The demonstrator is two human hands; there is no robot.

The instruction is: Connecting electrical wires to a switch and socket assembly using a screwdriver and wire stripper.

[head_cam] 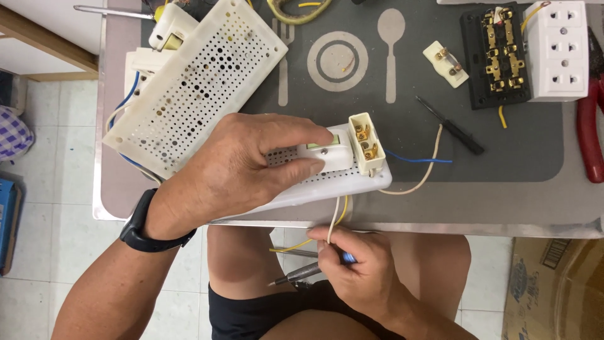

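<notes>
Left hand point(248, 167) is clamping the switch point(327, 154) and fuse block point(367, 142) onto the white board point(333, 186) at the surface's near edge; both look seated. Right hand point(358, 264), closed, is pinching the white wire point(333, 217) and a screwdriver point(302, 273) below the edge. Wiring seems unfinished: blue wire point(415, 158) is lying loose.

White perforated board point(352, 184), flat, table-edge.
</notes>
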